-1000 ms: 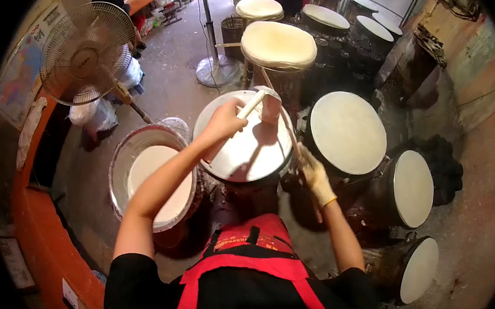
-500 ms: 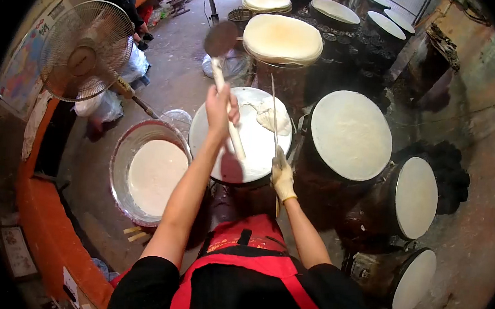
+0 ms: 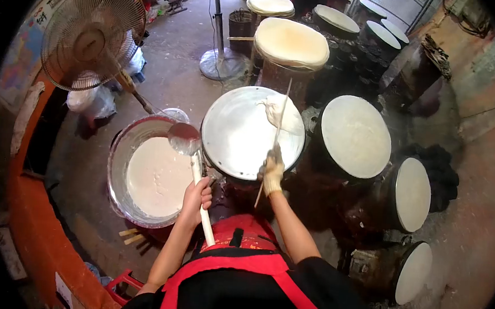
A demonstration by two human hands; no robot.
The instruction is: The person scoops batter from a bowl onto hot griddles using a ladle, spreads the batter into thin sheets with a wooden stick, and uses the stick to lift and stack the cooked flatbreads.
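Observation:
My left hand (image 3: 197, 197) is closed round the pale handle of a ladle (image 3: 184, 139), whose round head hangs over the right rim of a bucket of pale batter (image 3: 160, 177). My gloved right hand (image 3: 272, 171) grips a long thin stick (image 3: 284, 111), held upright at the near right edge of a round griddle (image 3: 243, 134). Behind the stick, a crumpled lump of white dough or cloth (image 3: 273, 110) lies on the griddle's far right part.
Round griddles with pale sheets stand to the right (image 3: 356, 137) and lower right (image 3: 413, 195). A stack of flat round sheets (image 3: 292, 43) is beyond the griddle. A standing fan (image 3: 91, 39) is at left, and a red stool (image 3: 124, 284) at lower left.
My left hand has brought the ladle from above the griddle down and left to the bucket. My right hand still grips the stick and has moved slightly nearer my body.

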